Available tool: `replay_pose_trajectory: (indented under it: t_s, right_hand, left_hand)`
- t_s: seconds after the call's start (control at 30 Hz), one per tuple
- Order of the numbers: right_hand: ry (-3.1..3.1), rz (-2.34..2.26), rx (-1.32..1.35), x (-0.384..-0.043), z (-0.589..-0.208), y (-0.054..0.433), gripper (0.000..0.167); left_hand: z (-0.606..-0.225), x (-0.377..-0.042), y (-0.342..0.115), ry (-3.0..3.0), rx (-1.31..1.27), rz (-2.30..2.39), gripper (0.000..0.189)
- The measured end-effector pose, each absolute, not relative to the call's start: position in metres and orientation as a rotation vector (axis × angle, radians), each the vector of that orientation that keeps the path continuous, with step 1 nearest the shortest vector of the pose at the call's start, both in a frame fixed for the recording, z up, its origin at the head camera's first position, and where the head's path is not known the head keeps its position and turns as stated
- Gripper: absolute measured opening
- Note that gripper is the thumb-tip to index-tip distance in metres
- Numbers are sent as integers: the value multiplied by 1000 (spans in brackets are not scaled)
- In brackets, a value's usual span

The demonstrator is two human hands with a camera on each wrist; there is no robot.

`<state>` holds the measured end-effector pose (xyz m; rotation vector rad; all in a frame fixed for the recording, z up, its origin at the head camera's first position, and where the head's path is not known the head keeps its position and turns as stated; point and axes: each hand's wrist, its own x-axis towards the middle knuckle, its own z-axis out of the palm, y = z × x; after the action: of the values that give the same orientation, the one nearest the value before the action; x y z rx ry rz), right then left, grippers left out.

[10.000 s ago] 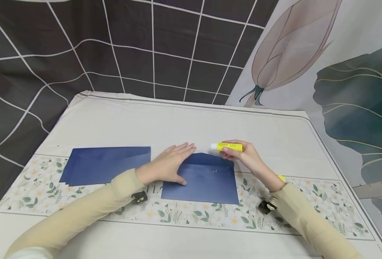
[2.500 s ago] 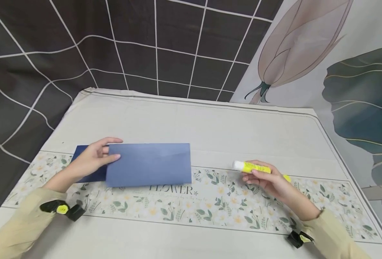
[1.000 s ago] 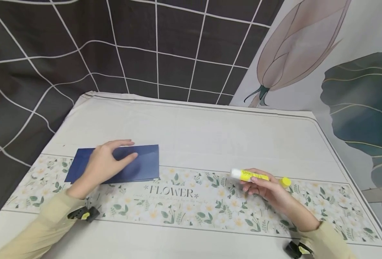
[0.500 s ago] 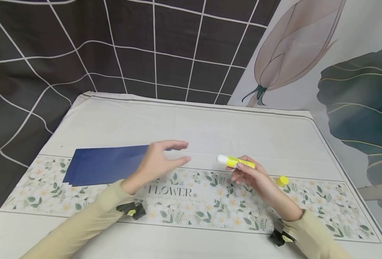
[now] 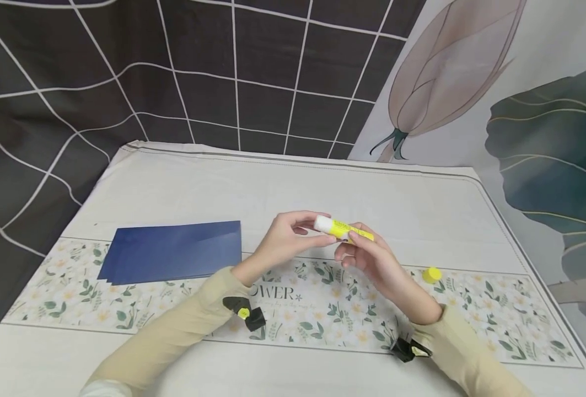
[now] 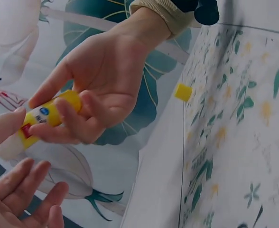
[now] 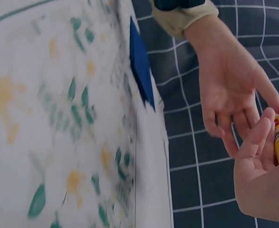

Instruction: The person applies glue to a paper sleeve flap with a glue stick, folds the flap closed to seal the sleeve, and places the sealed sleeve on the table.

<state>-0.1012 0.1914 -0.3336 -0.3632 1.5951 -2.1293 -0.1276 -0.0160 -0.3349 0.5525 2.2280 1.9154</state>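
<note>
My right hand (image 5: pixel 372 256) grips a yellow glue stick (image 5: pixel 354 230) between thumb and fingers, above the tablecloth. Its white end points left. My left hand (image 5: pixel 293 234) is at that end, thumb and fingers spread on either side. In the left wrist view the left thumb is at the end of the glue stick (image 6: pixel 47 116), while the other fingers of the left hand (image 6: pixel 21 194) stay apart from it. A small yellow cap (image 5: pixel 432 275) sits on the cloth to the right. Dark blue envelopes (image 5: pixel 173 251) lie in a slightly fanned stack at the left.
A white tablecloth (image 5: pixel 253 187) with a printed flower band covers the table. Behind the table hangs a dark cloth with a white grid (image 5: pixel 263 82), and a leaf-printed cloth (image 5: pixel 555 149) hangs at the right.
An envelope worked on in the middle has joined the stack at the left. The left hand has since left the stack and moved right to the glue stick; the right hand has come slightly left.
</note>
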Motion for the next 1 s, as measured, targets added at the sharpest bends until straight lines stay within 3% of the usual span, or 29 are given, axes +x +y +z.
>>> replay_pose_trajectory:
  t_s: [0.27, 0.53, 1.0]
  right_hand:
    - [1478, -2182, -363, -100, -331, 177, 19]
    - [1568, -2119, -539, -99, -334, 184, 48]
    - [1886, -2063, -394, -88, -331, 183, 24]
  left_hand:
    - [-337, -126, -4, 2094, 572, 2089, 32]
    - [-340, -124, -3, 2049, 519, 2159, 30]
    - [-339, -119, 2, 2147, 548, 2229, 25]
